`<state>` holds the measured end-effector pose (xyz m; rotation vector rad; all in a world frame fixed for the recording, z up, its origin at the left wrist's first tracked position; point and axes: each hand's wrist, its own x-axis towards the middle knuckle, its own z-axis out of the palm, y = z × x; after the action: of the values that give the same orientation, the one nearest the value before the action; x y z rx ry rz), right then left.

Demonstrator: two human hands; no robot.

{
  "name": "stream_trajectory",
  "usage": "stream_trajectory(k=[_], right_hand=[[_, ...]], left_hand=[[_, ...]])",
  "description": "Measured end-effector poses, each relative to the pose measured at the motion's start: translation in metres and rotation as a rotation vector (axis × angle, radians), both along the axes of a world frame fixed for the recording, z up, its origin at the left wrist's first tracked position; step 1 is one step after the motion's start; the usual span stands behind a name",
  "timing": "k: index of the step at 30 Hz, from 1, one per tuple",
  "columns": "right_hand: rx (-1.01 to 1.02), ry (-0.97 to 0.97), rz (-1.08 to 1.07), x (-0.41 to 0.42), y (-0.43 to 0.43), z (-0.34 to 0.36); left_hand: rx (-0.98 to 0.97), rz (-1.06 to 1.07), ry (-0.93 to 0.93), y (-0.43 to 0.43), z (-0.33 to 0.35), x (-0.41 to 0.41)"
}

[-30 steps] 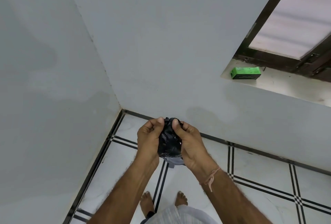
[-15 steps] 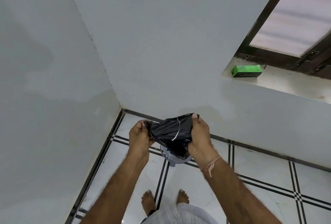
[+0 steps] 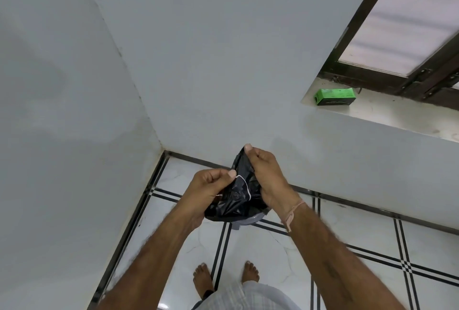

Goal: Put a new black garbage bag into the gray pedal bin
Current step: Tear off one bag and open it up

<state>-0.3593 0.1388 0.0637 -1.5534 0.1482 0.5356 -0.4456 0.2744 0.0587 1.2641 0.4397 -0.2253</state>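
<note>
In frame centre, pinching black garbage bag point(image 3: 233, 200) with left hand point(image 3: 211, 191) and right hand point(image 3: 267, 180), above gray pedal bin point(image 3: 244, 222).

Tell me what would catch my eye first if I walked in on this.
First, the crumpled black garbage bag in the middle of the view, pinched between the left hand and the right hand, the right holding its edge higher. Next, the bright green box lying on the window sill at upper right. A sliver of the gray pedal bin peeks out just below the bag.
</note>
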Motion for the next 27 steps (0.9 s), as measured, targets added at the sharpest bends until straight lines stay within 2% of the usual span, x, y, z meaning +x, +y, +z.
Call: stream_trajectory(k=[3,4,5,8,9,13,18,21,24,27], right_hand=[[-0.311,-0.277,-0.123,-0.011,-0.005,-0.013],[-0.376,-0.394,-0.177,-0.018,-0.008,-0.015],[-0.358,-0.449,-0.178,-0.026,-0.010,-0.014],[-0.010,-0.234,0.021,-0.046,-0.006,-0.006],[0.044,-0.174,0.048,-0.050,-0.005,-0.005],[0.110,-0.106,-0.017,-0.052,-0.002,-0.005],[0.125,0.017,-0.095,-0.048,-0.004,-0.008],[0.207,0.138,-0.130,-0.046,-0.006,-0.009],[0.215,0.098,-0.056,-0.047,-0.008,-0.009],[0.132,0.004,-0.035,-0.047,-0.006,-0.010]], left_hand=[[-0.024,0.155,0.041,-0.010,-0.001,-0.001],[-0.039,0.211,0.049,-0.012,-0.001,-0.001],[-0.062,0.255,0.060,-0.013,-0.003,-0.001],[-0.201,0.298,0.096,-0.018,-0.005,0.000],[-0.250,0.285,0.110,-0.020,-0.005,0.000],[-0.376,0.254,0.148,-0.021,-0.010,-0.002],[-0.410,0.266,0.152,-0.026,-0.012,-0.003],[-0.397,0.276,0.155,-0.025,-0.017,-0.004],[-0.358,0.299,0.146,-0.025,-0.020,-0.004],[-0.286,0.331,0.103,-0.028,-0.023,-0.003]])
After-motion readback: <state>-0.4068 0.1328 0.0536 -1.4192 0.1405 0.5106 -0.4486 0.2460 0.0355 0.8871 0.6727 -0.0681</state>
